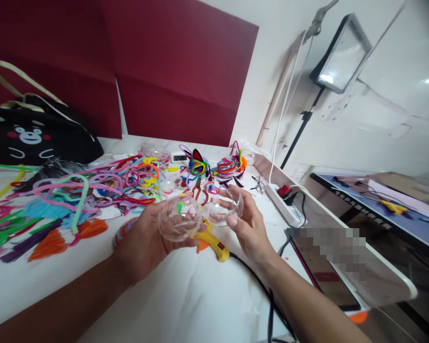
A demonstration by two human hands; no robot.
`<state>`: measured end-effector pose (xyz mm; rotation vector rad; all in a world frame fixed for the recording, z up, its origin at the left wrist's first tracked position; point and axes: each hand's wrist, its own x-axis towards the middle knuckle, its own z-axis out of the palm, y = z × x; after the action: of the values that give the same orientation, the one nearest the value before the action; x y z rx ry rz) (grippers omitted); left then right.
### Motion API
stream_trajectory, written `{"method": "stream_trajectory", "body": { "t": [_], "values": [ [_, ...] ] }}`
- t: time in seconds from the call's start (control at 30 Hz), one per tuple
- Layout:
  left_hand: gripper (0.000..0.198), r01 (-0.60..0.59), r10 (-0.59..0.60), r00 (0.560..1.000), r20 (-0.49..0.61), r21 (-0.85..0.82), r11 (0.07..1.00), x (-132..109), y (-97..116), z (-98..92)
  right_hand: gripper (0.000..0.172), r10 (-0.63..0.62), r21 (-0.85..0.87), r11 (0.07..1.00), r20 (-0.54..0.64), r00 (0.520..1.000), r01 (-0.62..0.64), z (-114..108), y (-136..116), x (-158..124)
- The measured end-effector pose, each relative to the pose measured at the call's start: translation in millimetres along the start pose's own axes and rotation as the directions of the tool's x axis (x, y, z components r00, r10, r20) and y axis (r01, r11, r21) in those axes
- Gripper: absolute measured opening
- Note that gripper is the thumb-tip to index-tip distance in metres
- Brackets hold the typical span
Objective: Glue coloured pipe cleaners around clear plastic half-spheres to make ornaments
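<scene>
My left hand [145,240] is closed round a clear plastic half-ball [177,226], with a small green piece showing through it. Fingers of my right hand [252,228] grip a second clear plastic half-ball [219,214]. The two shells are side by side, close at their rims; I cannot tell whether they touch. Below them on the table lies a yellow glue gun [218,245] with a black cord. Just beyond the shells are orange-handled pliers [199,194]. A wrapped multicoloured ball [120,233] is partly hidden behind my left hand.
A heap of pipe cleaners [103,186] and orange tassels [50,245] covers the left. Decorated balls [226,167] and a small digital clock [178,157] stand at the back. On the right are a power strip [282,205], a tablet [329,276] and a lamp [343,55].
</scene>
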<state>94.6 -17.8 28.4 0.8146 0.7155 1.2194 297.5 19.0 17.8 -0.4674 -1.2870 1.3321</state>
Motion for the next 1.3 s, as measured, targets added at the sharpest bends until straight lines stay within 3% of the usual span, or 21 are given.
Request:
{"method": "stream_trajectory", "body": {
  "t": [0.13, 0.27, 0.37, 0.57, 1.03, 1.3],
  "values": [
    [0.039, 0.016, -0.014, 0.999, 0.035, -0.053, 0.998, 3, -1, 0.5, 0.063, 0.104, 0.082, 0.991, -0.011, 0.994, -0.103, -1, -1, 1],
    [0.044, 0.079, -0.08, 0.997, -0.004, -0.102, 0.992, 1, 0, 5.9, 0.062, 0.201, 0.211, 0.957, 0.003, 0.98, -0.197, -2, -2, 3],
    [0.045, 0.057, -0.059, 0.998, -0.033, -0.074, 0.996, -2, 1, 7.6, 0.063, 0.215, 0.254, 0.942, 0.043, 0.976, -0.219, -3, -1, 5],
    [0.036, -0.002, 0.009, 0.996, -0.086, 0.08, 0.997, -3, -2, 3.6, 0.059, 0.163, 0.254, 0.952, 0.052, 0.985, -0.171, -6, -6, 9],
    [0.03, -0.063, 0.074, 0.994, -0.08, 0.141, 0.988, -5, -4, 4.0, 0.051, 0.18, 0.238, 0.954, 0.034, 0.983, -0.183, -9, 2, 15],
    [0.032, -0.224, 0.249, 0.967, -0.054, 0.29, 0.931, -6, -7, 2.6, 0.039, 0.231, 0.091, 0.969, -0.024, 0.973, -0.228, -1, 3, 22]
  ]
}}
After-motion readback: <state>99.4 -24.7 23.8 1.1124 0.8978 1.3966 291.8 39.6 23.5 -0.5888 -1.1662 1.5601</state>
